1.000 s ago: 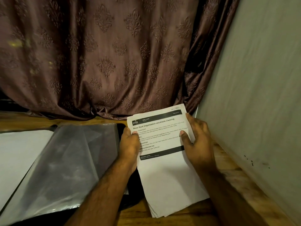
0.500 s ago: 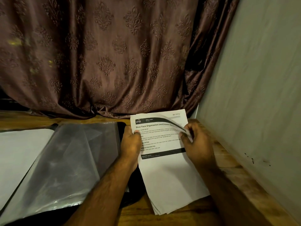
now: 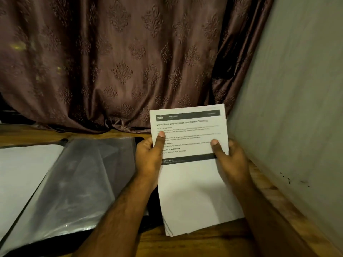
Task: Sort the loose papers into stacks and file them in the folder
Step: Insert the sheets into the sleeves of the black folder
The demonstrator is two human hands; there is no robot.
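Left hand and right hand grip the paper stack — thumbs on top — beside the folder.

Back: we see a brown curtain with an embossed floral pattern filling the upper left and centre.
Right: we see a plain grey-green wall with a few dark specks low down.
Bottom: we see a wooden surface, dimly and warmly lit.
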